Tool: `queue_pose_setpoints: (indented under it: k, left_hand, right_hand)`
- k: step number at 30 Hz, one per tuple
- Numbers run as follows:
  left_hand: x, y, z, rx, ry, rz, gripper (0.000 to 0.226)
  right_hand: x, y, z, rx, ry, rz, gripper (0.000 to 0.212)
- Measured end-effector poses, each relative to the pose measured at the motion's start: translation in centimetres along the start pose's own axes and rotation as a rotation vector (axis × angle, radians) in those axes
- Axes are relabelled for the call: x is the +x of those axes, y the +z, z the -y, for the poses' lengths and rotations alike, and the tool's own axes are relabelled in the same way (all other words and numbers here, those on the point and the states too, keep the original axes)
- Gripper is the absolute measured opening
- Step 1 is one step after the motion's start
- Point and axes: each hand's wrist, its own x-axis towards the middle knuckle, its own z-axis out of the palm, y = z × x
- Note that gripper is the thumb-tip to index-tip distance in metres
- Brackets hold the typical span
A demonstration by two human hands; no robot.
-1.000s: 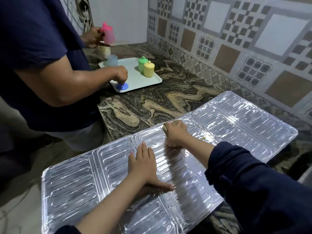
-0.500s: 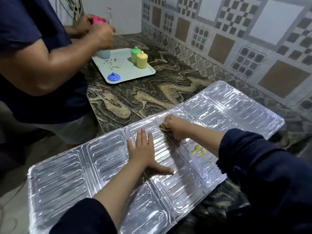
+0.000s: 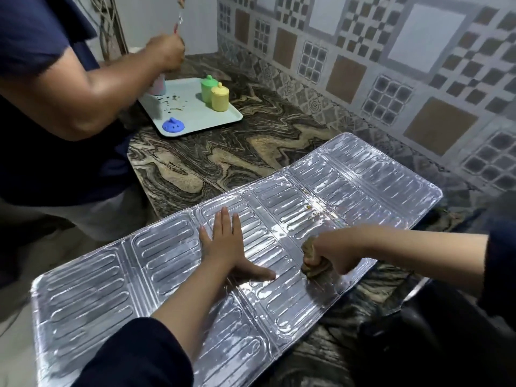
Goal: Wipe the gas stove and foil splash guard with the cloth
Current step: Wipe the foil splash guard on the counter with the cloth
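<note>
A big shiny foil splash guard (image 3: 363, 188) lies flat on the swirly stone surface (image 3: 223, 155). It reaches from the near left corner toward the far right, by the tiled wall (image 3: 391, 65). Its left end sticks out past the left edge of the surface. A few small brown crumbs sit on the foil near its middle fold.

The left hand (image 3: 226, 247) lies flat on the foil near its middle. Its grip is released: the fingers are straight and spread, and the thumb points to the right. It presses the foil down.

The right hand (image 3: 332, 252) is on the foil near its near edge, just right of the left thumb. Its grip is clenched around a brown cloth (image 3: 314, 265). The cloth is bunched up and pokes out from under the fist, touching the foil. The hand looks a bit blurry. Both arms wear dark blue sleeves.

At the far left corner of the surface sits a pale tray (image 3: 220, 118). On it stand a green pot (image 3: 209, 86) and a yellow pot (image 3: 220, 97), side by side and touching. A blue lid (image 3: 173, 126) lies near the tray's near corner. Little dark bits are scattered on the tray.

Another person (image 3: 42, 107) in a dark blue shirt stands at the left edge of the surface. One of their hands is raised above the tray and holds something thin; I cannot tell what it is. A pinkish cup (image 3: 157, 85) stands on the tray, partly hidden by that arm.
</note>
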Motion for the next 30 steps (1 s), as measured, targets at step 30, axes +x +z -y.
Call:
queue_pose_setpoints:
  k: [30]
  left_hand:
    - [-3.4,-0.1,6.8,-0.011,0.027,0.091,0.172]
  right_hand:
    - [1.3,-12.6,3.7,0.439,-0.009,-0.451,0.045]
